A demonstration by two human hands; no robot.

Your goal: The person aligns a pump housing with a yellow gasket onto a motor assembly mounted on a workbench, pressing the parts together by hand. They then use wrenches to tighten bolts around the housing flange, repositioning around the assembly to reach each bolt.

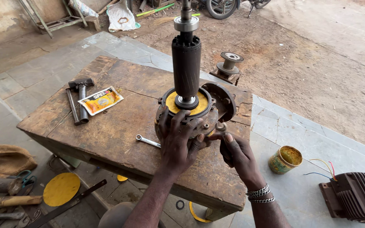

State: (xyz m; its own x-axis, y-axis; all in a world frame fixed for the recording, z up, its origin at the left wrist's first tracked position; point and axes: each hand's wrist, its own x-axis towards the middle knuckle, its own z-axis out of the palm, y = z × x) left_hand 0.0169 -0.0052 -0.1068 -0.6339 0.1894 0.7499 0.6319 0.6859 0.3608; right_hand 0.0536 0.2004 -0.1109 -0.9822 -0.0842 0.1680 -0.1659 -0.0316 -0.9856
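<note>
Wooden bench [119, 126], stone paving [300, 139], dirt yard [317, 63]

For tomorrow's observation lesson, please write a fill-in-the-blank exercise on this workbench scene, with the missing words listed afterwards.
1. The left hand rests on the round motor housing, from which a dark rotor stands ____.
2. The spanner lies on the wooden ____.
3. The right hand wears metal bracelets on its ____.
4. The hammer lies to the ____ of the yellow packet.

Missing words: upright; table; wrist; left
</note>
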